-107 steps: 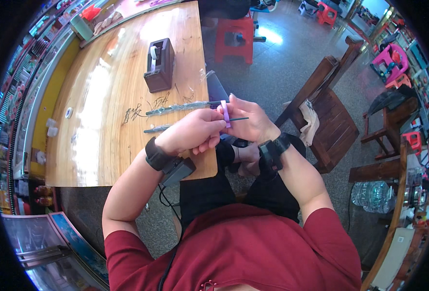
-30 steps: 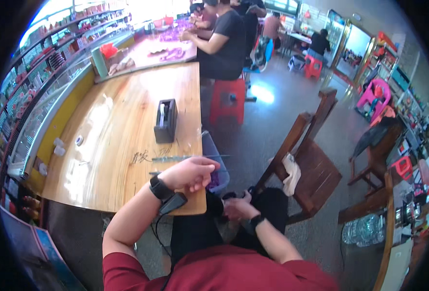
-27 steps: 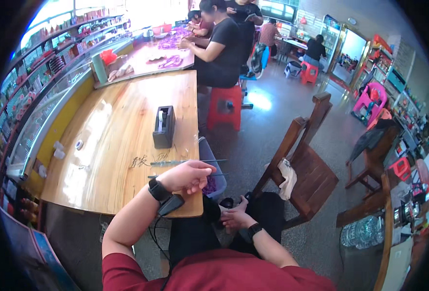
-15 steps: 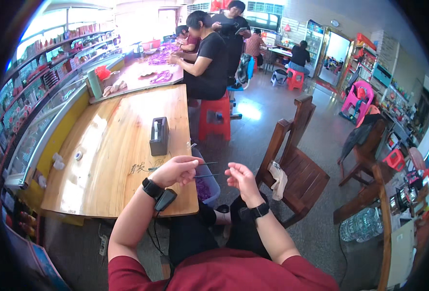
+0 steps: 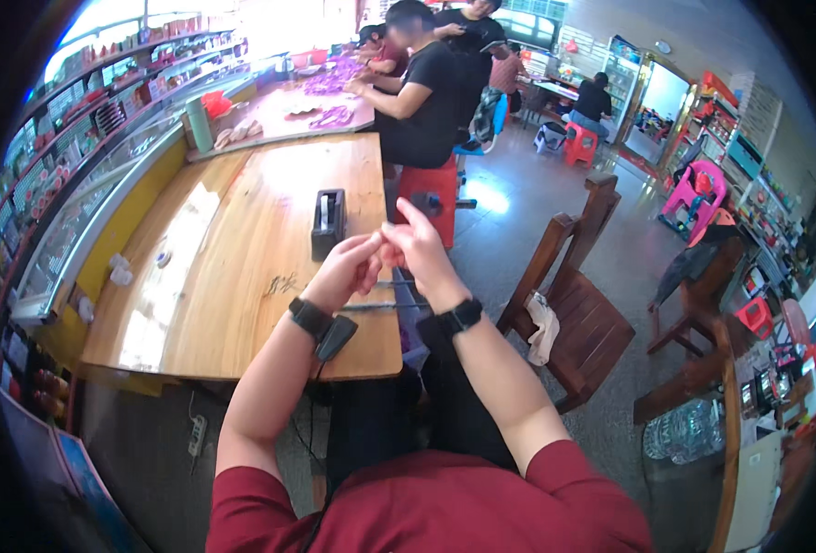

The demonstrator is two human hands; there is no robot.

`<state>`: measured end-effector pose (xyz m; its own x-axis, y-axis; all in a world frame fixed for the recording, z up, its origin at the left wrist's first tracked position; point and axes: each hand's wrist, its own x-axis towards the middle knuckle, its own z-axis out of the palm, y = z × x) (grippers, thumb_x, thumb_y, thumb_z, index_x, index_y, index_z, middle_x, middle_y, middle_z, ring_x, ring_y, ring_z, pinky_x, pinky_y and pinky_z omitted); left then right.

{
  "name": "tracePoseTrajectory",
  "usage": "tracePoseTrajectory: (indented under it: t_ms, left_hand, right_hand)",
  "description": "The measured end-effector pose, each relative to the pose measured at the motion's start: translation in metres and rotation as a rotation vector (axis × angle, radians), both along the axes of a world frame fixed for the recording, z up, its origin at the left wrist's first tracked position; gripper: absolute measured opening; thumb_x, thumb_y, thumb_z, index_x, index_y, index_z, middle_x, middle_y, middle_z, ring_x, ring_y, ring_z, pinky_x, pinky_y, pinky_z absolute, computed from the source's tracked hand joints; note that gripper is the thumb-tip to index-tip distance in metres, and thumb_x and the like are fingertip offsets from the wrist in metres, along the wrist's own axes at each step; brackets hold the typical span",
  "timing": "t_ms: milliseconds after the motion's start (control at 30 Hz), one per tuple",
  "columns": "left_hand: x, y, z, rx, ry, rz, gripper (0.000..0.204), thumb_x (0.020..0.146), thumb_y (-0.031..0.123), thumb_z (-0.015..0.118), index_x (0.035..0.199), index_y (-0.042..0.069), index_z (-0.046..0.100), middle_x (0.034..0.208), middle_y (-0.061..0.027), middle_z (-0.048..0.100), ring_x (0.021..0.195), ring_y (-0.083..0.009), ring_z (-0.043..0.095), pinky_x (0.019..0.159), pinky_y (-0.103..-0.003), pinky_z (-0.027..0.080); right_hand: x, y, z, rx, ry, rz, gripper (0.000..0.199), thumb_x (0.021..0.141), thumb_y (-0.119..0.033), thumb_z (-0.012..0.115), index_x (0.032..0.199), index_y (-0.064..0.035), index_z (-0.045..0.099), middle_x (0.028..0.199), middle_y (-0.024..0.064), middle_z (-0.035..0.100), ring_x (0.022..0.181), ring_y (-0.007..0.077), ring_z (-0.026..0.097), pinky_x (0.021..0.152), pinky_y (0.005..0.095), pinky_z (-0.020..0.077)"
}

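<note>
Both my hands are raised by the table's right edge, fingertips meeting. My left hand [image 5: 356, 265] is closed, thumb and forefinger pinched, the other fingers curled. My right hand [image 5: 421, 251] pinches against those fingertips, its index finger pointing up; whatever lies in the pinch is too small to make out. Two thin grey stems [image 5: 371, 307] run crosswise below my hands; the upper one appears to come from under my left hand's curled fingers, though exactly how they are held is partly hidden. Just beyond my left hand stands a black tape dispenser [image 5: 328, 227].
The wooden table [image 5: 233, 249] carries small white rolls [image 5: 120, 269] at its left. A wooden chair [image 5: 574, 323] with a pale cloth stands at my right. Ahead, people sit at a table with purple pieces [image 5: 334, 117], near a red stool [image 5: 435, 198]. A bin is partly hidden under the table edge.
My hands have come up and together from apart, and the right fingers have closed to a pinch. The stems now lie lower against my hands. The view has shifted slightly.
</note>
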<state>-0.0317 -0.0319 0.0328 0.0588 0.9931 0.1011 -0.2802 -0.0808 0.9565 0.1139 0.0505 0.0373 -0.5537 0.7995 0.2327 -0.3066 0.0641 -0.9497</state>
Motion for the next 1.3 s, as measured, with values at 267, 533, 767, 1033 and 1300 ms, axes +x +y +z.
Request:
tracePoseTrajectory:
  t_ms: [267,533,767,1033,1300]
  left_hand:
    - [-0.011,0.010,-0.005,0.046,-0.111,0.115,0.032,0.101,0.041,0.050,0.098,0.010,0.055,0.064,0.0017,0.053,0.048,-0.0084,0.049,0.040,-0.021,0.036]
    - [-0.015,0.009,-0.011,-0.006,-0.059,0.148,0.040,0.099,0.047,0.051,0.089,0.009,0.058,0.058,0.0015,0.052,0.044,-0.0075,0.047,0.039,-0.021,0.032]
    - [-0.008,0.005,-0.010,-0.050,0.000,0.123,0.043,0.099,0.049,0.050,0.091,0.008,0.059,0.056,0.0010,0.051,0.041,-0.0082,0.045,0.039,-0.021,0.030]
    - [-0.007,0.007,-0.007,-0.014,-0.007,0.097,0.041,0.099,0.048,0.052,0.092,0.008,0.058,0.057,0.0014,0.051,0.043,-0.0080,0.045,0.039,-0.021,0.031]
    - [-0.008,0.009,-0.010,-0.031,0.031,0.082,0.042,0.101,0.049,0.046,0.098,0.009,0.060,0.057,0.0018,0.050,0.042,-0.0076,0.044,0.039,-0.020,0.031]
  right_hand:
    - [-0.035,0.018,0.029,-0.026,-0.020,0.049,0.077,0.093,-0.016,0.061,0.153,-0.0012,0.016,0.098,0.0125,0.067,0.069,0.0111,0.061,0.061,0.0240,0.0507]
    - [-0.032,-0.017,0.000,0.013,0.070,-0.053,0.054,0.095,-0.010,0.059,0.143,0.0033,0.038,0.100,0.0101,0.065,0.074,0.0103,0.061,0.065,0.0229,0.0508]
    - [-0.022,-0.016,-0.015,-0.029,0.084,-0.040,0.046,0.096,-0.008,0.057,0.138,0.0044,0.042,0.109,0.0116,0.063,0.081,0.0107,0.061,0.068,0.0236,0.0523]
    - [-0.018,-0.008,-0.015,-0.041,0.067,-0.032,0.037,0.095,-0.011,0.058,0.131,-0.0006,0.052,0.109,0.0069,0.064,0.080,0.0084,0.060,0.067,0.0218,0.0509]
    - [-0.014,-0.009,-0.014,-0.035,0.027,-0.030,0.033,0.096,-0.012,0.058,0.127,-0.0020,0.056,0.108,0.0053,0.064,0.079,0.0072,0.060,0.067,0.0212,0.0501]
